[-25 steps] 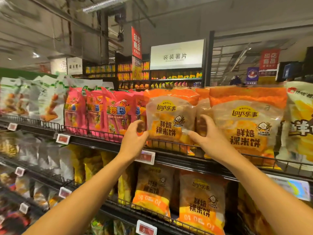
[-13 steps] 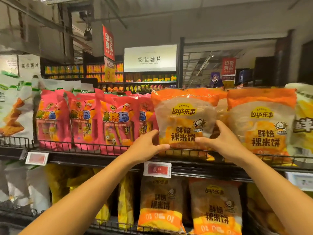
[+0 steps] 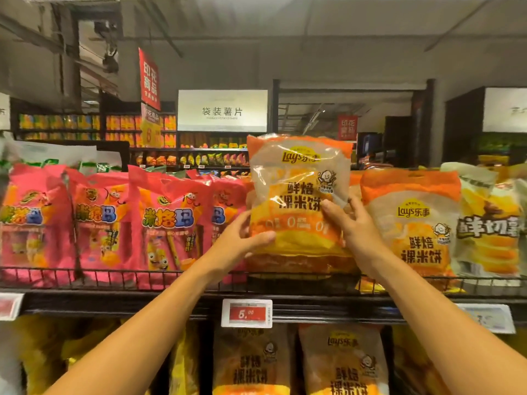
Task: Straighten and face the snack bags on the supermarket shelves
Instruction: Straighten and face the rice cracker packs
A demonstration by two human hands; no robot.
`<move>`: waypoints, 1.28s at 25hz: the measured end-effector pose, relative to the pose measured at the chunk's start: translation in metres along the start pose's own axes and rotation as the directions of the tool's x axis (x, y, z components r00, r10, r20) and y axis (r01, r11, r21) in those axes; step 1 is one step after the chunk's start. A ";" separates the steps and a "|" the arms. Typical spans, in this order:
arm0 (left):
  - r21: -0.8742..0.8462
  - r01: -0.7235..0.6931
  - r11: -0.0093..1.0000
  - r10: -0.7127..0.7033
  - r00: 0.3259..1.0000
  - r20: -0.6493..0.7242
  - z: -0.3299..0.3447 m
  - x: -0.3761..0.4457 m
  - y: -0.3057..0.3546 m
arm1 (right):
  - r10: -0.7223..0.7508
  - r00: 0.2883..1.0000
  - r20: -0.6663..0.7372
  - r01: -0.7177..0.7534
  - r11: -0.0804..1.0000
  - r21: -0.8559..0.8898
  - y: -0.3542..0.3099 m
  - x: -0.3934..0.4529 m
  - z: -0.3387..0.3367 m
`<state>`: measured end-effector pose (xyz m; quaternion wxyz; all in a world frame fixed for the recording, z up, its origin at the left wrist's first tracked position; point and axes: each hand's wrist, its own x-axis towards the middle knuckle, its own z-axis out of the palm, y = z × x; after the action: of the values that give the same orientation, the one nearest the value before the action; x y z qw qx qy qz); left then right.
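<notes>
An orange Lay's rice-cracker bag is raised above its row on the upper shelf, upright and facing me. My left hand grips its lower left edge, thumb across the front. My right hand grips its lower right side, thumb on the front and fingers behind. Another bag of the same kind stands to the right on the shelf. Pink snack bags fill the shelf to the left.
A black wire rail runs along the shelf front with a red price tag below it. Yellow-and-white chip bags stand at far right. More orange bags sit on the lower shelf. A white aisle sign hangs behind.
Both hands have lifted the orange bag up out of the row, so it now stands higher than its neighbours. The view has moved closer to the shelf.
</notes>
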<state>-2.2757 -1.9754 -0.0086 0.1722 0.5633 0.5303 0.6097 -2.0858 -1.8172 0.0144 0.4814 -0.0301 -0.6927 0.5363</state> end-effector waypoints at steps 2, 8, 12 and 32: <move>0.005 0.031 0.999 -0.032 0.999 0.041 -0.005 0.002 -0.008 | 0.053 0.998 0.040 -0.052 0.998 -0.027 0.009 -0.001 -0.003; -0.003 0.152 0.988 -0.150 0.983 0.102 -0.007 0.003 -0.008 | 0.076 0.992 0.101 -0.077 0.997 0.002 0.021 0.000 -0.010; -0.027 0.172 0.985 -0.169 0.983 0.073 -0.007 -0.002 -0.006 | 0.103 0.985 0.137 -0.100 0.995 -0.030 0.025 -0.003 -0.010; -0.021 0.120 0.993 -0.119 0.992 0.037 -0.005 -0.014 0.002 | 0.078 0.954 0.288 -0.101 0.993 0.065 0.037 -0.003 -0.026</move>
<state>-2.2755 -1.9896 -0.0125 0.2245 0.5394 0.5527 0.5943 -2.0841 -1.7845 -0.0173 0.3528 0.0353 -0.7308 0.5833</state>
